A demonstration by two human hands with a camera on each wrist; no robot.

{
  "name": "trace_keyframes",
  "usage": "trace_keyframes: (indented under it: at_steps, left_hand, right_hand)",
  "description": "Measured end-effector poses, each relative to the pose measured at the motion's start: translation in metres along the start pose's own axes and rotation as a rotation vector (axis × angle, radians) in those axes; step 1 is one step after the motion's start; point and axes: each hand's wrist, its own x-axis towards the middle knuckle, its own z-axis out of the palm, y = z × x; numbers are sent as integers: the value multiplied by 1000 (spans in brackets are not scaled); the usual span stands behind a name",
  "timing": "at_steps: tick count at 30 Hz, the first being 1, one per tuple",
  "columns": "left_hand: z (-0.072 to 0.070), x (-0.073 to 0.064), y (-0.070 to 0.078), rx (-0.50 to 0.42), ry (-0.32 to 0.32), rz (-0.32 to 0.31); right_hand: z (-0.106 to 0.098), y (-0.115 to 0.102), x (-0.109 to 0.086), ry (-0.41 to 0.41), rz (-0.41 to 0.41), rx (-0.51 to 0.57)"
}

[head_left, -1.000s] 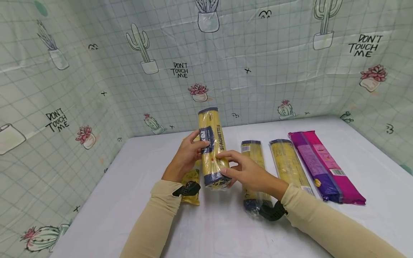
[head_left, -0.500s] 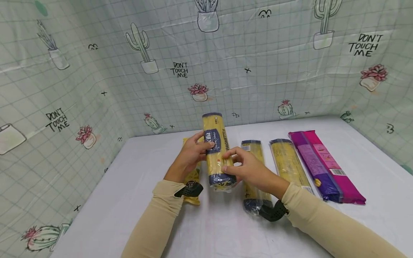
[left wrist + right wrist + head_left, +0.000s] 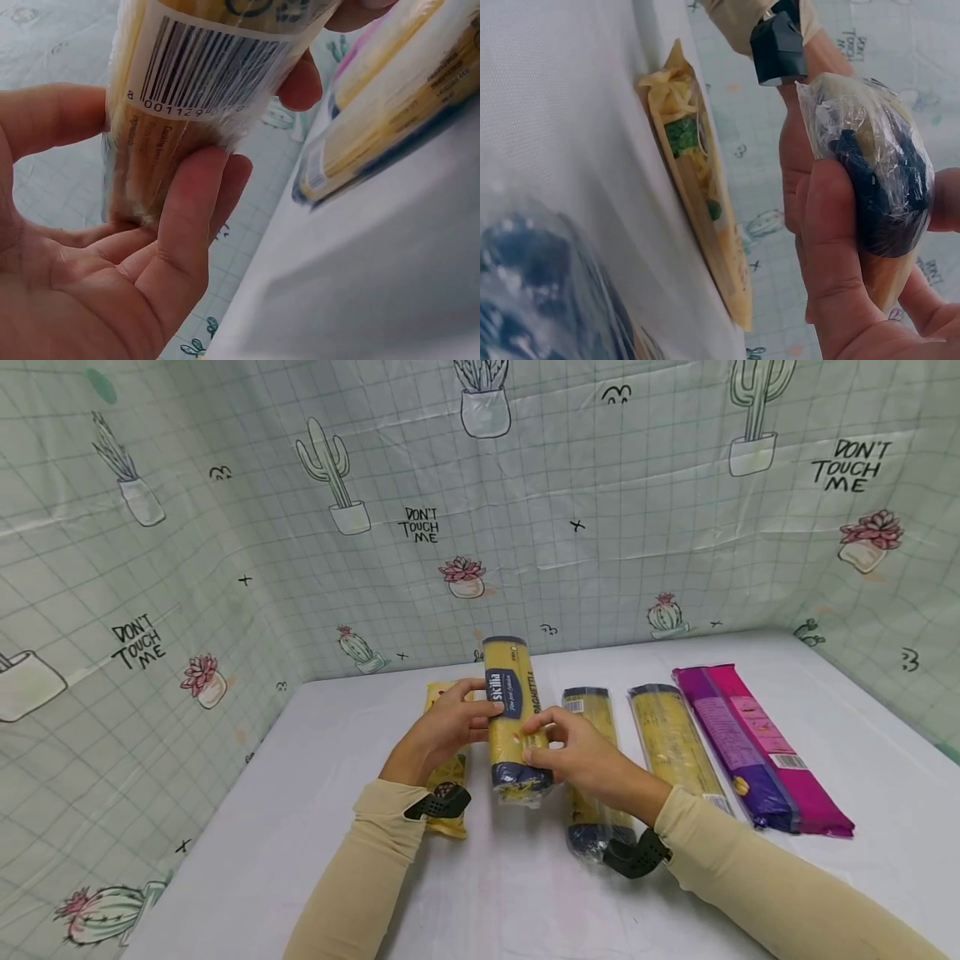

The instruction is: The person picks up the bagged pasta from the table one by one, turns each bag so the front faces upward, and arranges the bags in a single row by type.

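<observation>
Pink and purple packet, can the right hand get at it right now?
Probably not without letting go: the right hand holds the raised spaghetti pack. A yellow pack lies in between, though nothing covers the pink and purple packet.

Left fingers (image 3: 191, 202) gripping barcoded packet (image 3: 199, 82), yellow packets (image 3: 382, 139) beyond

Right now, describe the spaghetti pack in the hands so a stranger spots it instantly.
Find the white table below the cactus-print cloth. Above its middle, the left hand and right hand hold a yellow spaghetti pack. Unlike the two similar packs lying to its right, it is raised, with its blue label facing the head camera.
</observation>
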Motion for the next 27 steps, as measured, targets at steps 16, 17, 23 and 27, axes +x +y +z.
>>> trace_keyframes:
  at_steps: [16,17,23,27]
  left_hand:
    - [-3,5,-16,303,-118,-100]
    - [-3,5,-17,300,-114,-105]
    - [-3,10,-21,251,-85,-129]
    - [-2,11,-22,245,-72,-130]
  right_hand:
    - [3,13,8,-13,71,-61]
    - [4,13,8,-15,83,-50]
    - [8,16,8,1,115,-23]
    - [7,14,6,8,139,-58]
